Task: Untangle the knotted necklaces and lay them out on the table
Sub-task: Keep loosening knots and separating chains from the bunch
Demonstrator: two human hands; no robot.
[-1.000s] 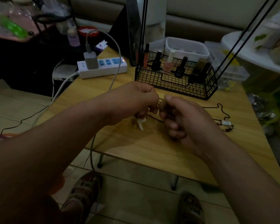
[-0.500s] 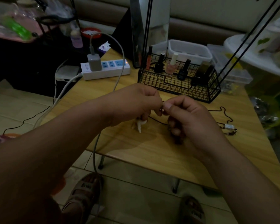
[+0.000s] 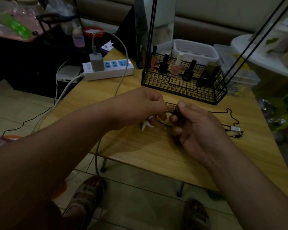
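Above the middle of the wooden table (image 3: 156, 151), my left hand (image 3: 140, 107) and my right hand (image 3: 194, 125) meet and both pinch a small gold-coloured knot of necklace chain (image 3: 172, 110). A white pendant (image 3: 146, 125) hangs under my left hand's fingers. A thin black cord necklace (image 3: 231, 114) trails from the knot across the table to the right and ends at a small silver pendant (image 3: 236, 129) with dark beads. Part of the knot is hidden by my fingertips.
A black wire basket (image 3: 183, 83) with nail polish bottles stands just behind my hands. A white power strip (image 3: 110, 68) with a charger and a grey cable (image 3: 123, 63) lies at the back left. Clear plastic boxes (image 3: 196, 50) sit behind the basket. The table's near edge is below my wrists.
My hands have drawn slightly apart, showing the gold knot between the fingertips. The view has shifted a little; the black cord on the table has not moved.
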